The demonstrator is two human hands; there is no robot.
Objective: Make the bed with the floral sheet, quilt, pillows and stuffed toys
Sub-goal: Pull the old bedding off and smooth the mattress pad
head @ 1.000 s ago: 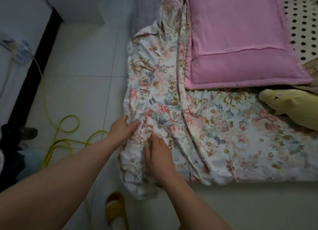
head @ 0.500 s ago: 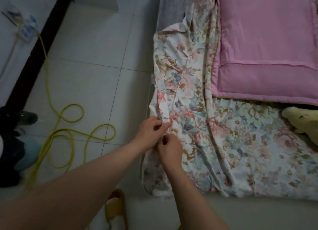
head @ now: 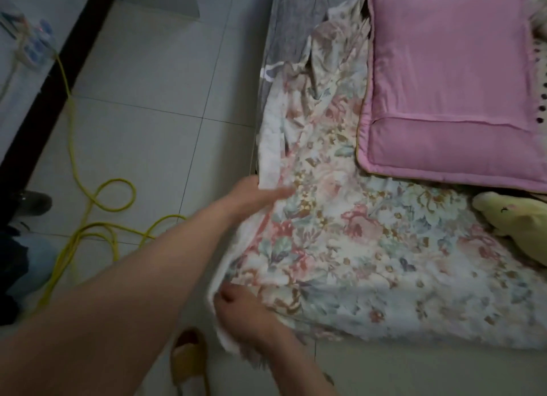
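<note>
The floral sheet (head: 340,247) is lying over the bed's near-left corner, its white underside turning up along the left edge. The left hand (head: 260,193) is resting on that turned edge with its fingers (head: 281,192) stretched nearly straight. They are blurred, but seem to be flattening the hem rather than gripping it. The right hand (head: 241,309) is at the very corner, curling round the bunched cloth, probably to draw it taut over the mattress. Farther up the left edge the sheet is rumpling and grey bedding (head: 296,13) is showing bare, so the fitting is looking unfinished. The pink pillow (head: 450,79) is lying toward the far edge, and a yellow-green stuffed toy (head: 518,221) is lying near it by the right edge, both likely awaiting arranging.
</note>
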